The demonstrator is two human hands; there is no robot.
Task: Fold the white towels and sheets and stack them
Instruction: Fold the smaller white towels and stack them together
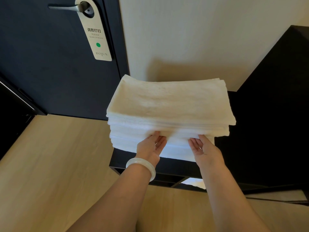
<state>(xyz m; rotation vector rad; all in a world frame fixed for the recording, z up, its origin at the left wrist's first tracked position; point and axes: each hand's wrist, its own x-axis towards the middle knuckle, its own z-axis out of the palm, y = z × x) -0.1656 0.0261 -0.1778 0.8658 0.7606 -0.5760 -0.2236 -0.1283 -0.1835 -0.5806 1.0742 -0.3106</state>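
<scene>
**Towel stack lies just beyond both hands, long side facing the person**

Towel stack (168, 104) sits on a low dark table (175, 166) against the pale wall. A dark door (50, 72) with a hanging sign (95, 34) is to its far left, and wooden floor (50, 156) lies to its near left.

The left hand (150, 147), with a pale bangle (142, 166) at the wrist, reaches the near face of the stack a little left of its middle. The palm is turned up and inward and the fingers run straight in between the layers partway down. The fingertips are hidden in the cloth, so no closed pinch shows.

The stack's long axis runs left to right, and the top towels overhang slightly at the right end.

The right hand (203, 149) meets the same near face, right of the middle and at about the same layer. It is also palm up with straight fingers slipped in and the tips out of sight.

A tall dark cabinet (267, 114) stands to the right of the stack.

Both hands are about equally near, side by side and apart, and all the cloth lies on their far side. By my reading, the upper layers rest over the fingers, so a lift or a squaring push would act on the near long edge. The far edge would be left unsupported, and the pile could tip away toward the wall.
</scene>
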